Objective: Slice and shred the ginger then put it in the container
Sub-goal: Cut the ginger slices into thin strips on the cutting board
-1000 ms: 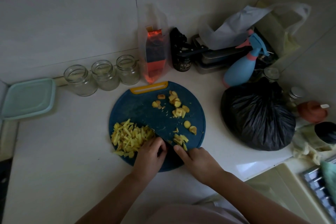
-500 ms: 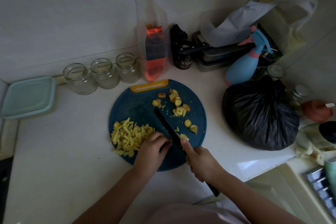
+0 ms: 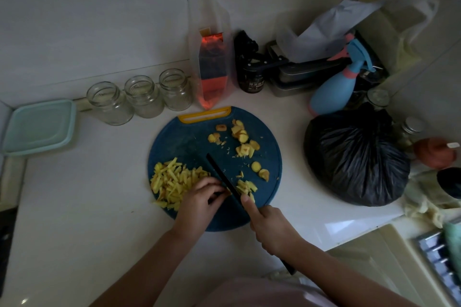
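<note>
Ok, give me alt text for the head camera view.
A person's right hand holds a black knife on a round blue cutting board, while the left hand pinches a ginger piece at the blade. Shredded ginger is piled on the board's left, slices lie toward its far right; three glass jars stand behind.

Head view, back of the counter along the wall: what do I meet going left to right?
Teal lidded container → three glass jars → orange packet in a clear bag → small dark jar → blue spray bottle.
</note>
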